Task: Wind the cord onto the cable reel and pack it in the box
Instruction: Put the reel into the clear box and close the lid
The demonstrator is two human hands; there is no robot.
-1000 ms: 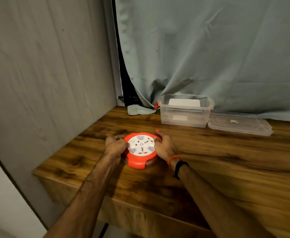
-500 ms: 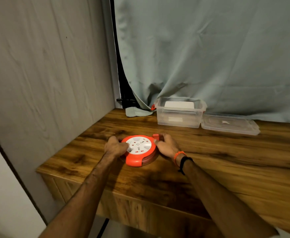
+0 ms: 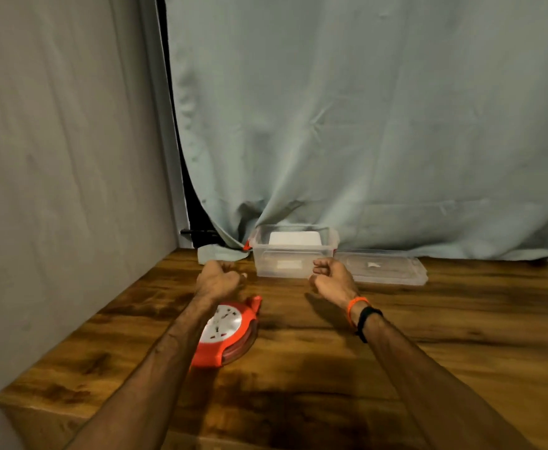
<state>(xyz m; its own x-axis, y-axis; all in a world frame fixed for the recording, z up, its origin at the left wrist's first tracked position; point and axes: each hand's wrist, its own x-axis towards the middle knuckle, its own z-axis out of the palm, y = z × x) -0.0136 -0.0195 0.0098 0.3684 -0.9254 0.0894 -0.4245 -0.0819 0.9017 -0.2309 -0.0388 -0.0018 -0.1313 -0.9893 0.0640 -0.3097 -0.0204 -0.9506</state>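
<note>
A home room, judging by the wood-grain table (image 3: 363, 368) set into a corner, the plain grey wall (image 3: 55, 157) beside the left hand (image 3: 218, 280), and the pale green curtain (image 3: 363, 125) hanging beyond both hands behind a clear plastic box (image 3: 293, 254).
</note>
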